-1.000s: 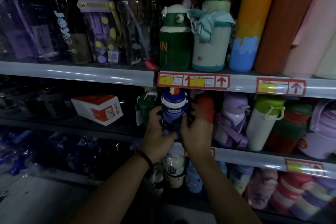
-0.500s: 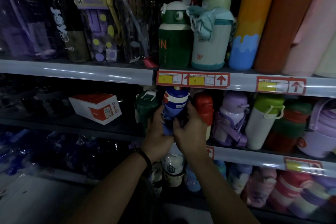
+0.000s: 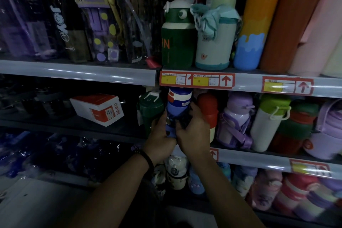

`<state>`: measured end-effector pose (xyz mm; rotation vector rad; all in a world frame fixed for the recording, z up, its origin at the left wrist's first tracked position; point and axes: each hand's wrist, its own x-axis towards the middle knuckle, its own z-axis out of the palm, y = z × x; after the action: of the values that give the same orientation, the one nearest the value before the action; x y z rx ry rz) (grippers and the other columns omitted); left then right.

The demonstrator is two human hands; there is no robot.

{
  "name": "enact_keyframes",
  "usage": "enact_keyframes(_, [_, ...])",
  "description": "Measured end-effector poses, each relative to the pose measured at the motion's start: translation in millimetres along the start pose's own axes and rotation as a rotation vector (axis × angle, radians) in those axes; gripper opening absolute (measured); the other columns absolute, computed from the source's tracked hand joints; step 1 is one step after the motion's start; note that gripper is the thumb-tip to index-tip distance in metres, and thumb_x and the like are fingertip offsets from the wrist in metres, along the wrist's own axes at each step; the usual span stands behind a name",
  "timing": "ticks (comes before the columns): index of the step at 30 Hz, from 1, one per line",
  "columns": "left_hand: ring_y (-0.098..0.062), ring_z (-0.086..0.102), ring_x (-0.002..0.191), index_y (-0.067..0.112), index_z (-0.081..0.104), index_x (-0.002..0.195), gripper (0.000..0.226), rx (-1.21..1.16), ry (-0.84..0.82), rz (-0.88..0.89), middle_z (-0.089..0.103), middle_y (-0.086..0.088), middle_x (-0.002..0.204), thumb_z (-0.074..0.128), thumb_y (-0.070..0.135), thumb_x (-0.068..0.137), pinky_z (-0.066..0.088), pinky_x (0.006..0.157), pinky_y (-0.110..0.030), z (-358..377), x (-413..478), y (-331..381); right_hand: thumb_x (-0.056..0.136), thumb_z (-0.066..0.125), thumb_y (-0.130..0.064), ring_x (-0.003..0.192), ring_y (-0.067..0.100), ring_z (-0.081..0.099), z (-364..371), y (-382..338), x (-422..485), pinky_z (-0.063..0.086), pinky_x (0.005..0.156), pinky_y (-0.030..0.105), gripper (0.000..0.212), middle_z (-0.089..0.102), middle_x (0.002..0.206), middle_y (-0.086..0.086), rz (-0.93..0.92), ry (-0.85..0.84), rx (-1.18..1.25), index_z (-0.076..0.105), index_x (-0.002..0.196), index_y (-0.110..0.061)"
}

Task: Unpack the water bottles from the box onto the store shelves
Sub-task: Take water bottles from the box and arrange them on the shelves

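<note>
A blue water bottle [image 3: 179, 105] with a white band and a red button stands upright at the front of the middle shelf [image 3: 259, 157], between a dark green bottle [image 3: 149, 109] and a red-capped bottle [image 3: 208, 107]. My left hand [image 3: 160, 138] grips its lower left side. My right hand [image 3: 194, 133] wraps round its lower right side and its dark strap. Its cap sits just under the upper shelf's rail [image 3: 240, 83]. The box is out of view.
The upper shelf holds tall bottles, among them a green one [image 3: 177, 39] and an orange-and-blue flask [image 3: 257, 24]. A white and orange carton [image 3: 98, 108] lies at the middle shelf's left. Purple, white and green bottles fill the right. More bottles crowd the lower shelf [image 3: 177, 172].
Both hands have lifted the blue bottle slightly up and back into the gap between the green and red-capped bottles, and its cap now nears the upper rail.
</note>
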<state>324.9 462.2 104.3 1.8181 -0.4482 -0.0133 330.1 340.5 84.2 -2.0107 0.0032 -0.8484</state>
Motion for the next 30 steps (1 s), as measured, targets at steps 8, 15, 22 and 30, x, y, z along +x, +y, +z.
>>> enact_keyframes(8, [-0.021, 0.067, 0.106, 0.027, 0.058, 0.139, 0.075, -0.071, -0.056, -0.090, 0.071, -0.005, 0.115, 0.048, -0.021, 0.082, 0.053, 0.078, -0.019, -1.5, 4.2, -3.8, 0.079, 0.055, -0.023, 0.109, 0.022, 0.065, -0.1, -1.1, 3.1, 0.057, 0.090, 0.040, 0.070, 0.069, 0.122, 0.002, 0.006, -0.093, -0.011, 0.051, 0.148, -0.024])
enact_keyframes(15, [-0.043, 0.063, 0.112, 0.053, 0.054, 0.119, 0.075, -0.167, -0.014, -0.173, 0.070, -0.010, 0.114, 0.050, -0.009, 0.077, 0.053, 0.092, -0.053, 0.6, 2.9, -2.4, 0.084, 0.066, -0.013, 0.117, 0.020, 0.063, 2.5, 0.1, 1.4, 0.057, 0.095, 0.043, 0.071, 0.065, 0.131, 0.000, 0.045, -0.077, 0.005, 0.046, 0.151, -0.027])
enact_keyframes(22, [-0.028, 0.066, 0.104, 0.043, 0.032, 0.159, 0.102, -0.099, -0.054, -0.198, 0.069, -0.005, 0.127, 0.051, -0.004, 0.070, 0.055, 0.070, -0.035, -1.0, 5.5, -8.4, 0.085, 0.073, -0.021, 0.113, 0.021, 0.064, 2.8, 2.2, 2.7, 0.057, 0.095, 0.043, 0.074, 0.066, 0.128, 0.000, 0.061, -0.063, 0.022, 0.045, 0.152, -0.031])
enact_keyframes(30, [-0.021, 0.062, 0.093, 0.062, 0.051, 0.119, 0.079, -0.130, -0.049, -0.220, 0.070, -0.008, 0.118, 0.059, -0.007, 0.082, 0.052, 0.073, -0.040, -3.6, 3.3, -5.3, 0.081, 0.061, -0.031, 0.111, 0.023, 0.065, -4.3, 4.0, 7.9, 0.052, 0.086, 0.029, 0.089, 0.068, 0.125, 0.007, 0.039, -0.177, -0.039, 0.031, 0.164, -0.023])
